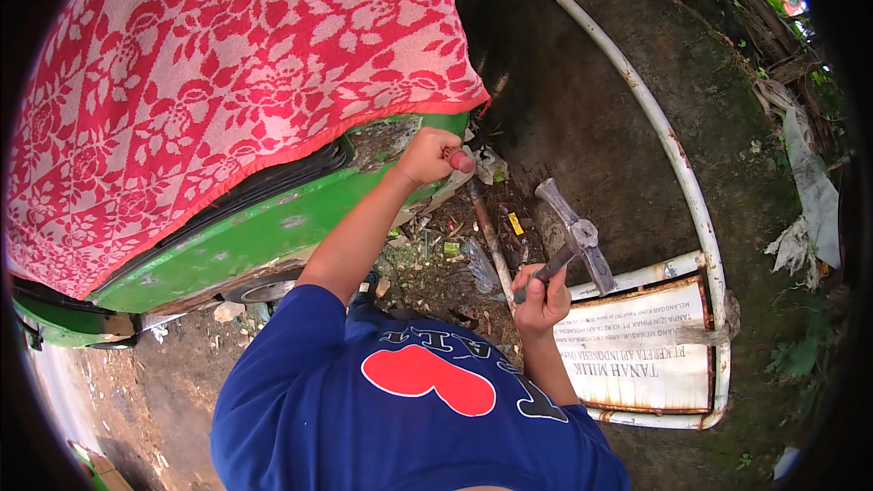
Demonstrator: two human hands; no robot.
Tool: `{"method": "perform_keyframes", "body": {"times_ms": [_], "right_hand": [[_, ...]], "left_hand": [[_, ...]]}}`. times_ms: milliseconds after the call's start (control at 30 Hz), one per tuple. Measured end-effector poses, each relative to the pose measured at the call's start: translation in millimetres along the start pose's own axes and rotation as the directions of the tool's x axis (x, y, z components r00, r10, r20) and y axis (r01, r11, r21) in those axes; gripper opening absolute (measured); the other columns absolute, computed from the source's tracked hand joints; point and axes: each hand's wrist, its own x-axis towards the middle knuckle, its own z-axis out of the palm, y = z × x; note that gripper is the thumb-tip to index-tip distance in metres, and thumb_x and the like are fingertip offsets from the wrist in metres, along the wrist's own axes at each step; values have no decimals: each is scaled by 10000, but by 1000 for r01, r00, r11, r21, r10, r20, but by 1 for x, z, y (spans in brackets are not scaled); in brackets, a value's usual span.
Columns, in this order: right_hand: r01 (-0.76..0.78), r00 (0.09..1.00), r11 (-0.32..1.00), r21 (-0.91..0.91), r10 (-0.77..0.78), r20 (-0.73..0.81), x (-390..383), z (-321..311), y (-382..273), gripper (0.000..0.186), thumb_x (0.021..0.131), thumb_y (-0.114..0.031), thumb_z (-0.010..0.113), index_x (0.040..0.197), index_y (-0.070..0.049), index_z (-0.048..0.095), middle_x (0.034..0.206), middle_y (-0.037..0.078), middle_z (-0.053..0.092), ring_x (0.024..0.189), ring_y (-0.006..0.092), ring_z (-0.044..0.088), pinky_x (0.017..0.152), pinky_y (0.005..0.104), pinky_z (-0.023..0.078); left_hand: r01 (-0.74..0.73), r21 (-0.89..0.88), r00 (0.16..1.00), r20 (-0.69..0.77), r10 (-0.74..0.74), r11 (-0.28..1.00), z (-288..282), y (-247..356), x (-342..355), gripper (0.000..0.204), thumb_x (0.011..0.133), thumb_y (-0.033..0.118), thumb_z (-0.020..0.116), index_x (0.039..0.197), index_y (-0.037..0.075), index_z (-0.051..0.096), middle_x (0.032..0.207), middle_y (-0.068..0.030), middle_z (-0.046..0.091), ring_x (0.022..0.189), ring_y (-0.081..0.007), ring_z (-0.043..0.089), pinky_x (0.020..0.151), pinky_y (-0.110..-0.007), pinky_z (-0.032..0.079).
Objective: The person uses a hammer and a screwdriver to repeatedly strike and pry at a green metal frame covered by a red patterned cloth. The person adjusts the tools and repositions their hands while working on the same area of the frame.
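Note:
My left hand (pixel 426 156) is wrapped round a tool with a red handle (pixel 462 161). Only the handle's rounded end shows, so its kind stays hidden. It is held against the corner of a green vehicle body (pixel 273 229), where the paint is worn to bare, rough metal. Lower and to the right, my right hand (pixel 544 300) grips a hammer (pixel 583 235) by its dark handle. The grey metal head is raised, apart from the red handle.
A red and pink floral blanket (pixel 245 64) covers the vehicle's top. On the right, a bent white pipe frame (pixel 650 109) holds a rusty-edged sign (pixel 637 345). Rubble, plastic scraps and a rusty pipe (pixel 491 241) lie on the ground by the vehicle. Torn sheeting (pixel 811 173) hangs far right.

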Motion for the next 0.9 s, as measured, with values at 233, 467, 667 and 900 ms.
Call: {"method": "perform_keyframes", "body": {"times_ms": [233,467,667,900], "right_hand": [[-185,977,981,-55,190,94,22,9,6,480,936,7,652,1409,-27,575,786,134,628,615,155,533,587,283,462],[-307,933,948,-89,318,170,57,33,11,485,987,-34,605,1465,-52,526,773,32,635,617,102,551,581,255,489],[-211,977,957,200,207,41,53,27,8,502,1033,-58,531,1516,12,411,796,31,604,632,100,528,560,259,486],[-444,895,859,255,435,93,38,20,7,472,1005,-51,584,1467,-2,499,777,24,640,607,79,550,553,246,472]], "left_hand": [[218,-43,976,6,-218,975,-4,9,19,279,799,166,764,681,-10,583,559,-113,465,528,-183,399,537,-363,398],[385,-173,911,-89,-404,907,-3,-36,1,203,798,41,661,670,-12,513,607,19,406,609,-74,377,541,-312,361],[330,-449,866,-206,-456,831,2,-43,-43,269,804,31,603,616,31,411,642,15,443,630,-85,423,565,-305,355],[118,-539,921,-255,-295,834,-44,-34,-27,213,772,15,543,617,21,398,619,-6,409,593,-117,369,567,-304,313]]}}
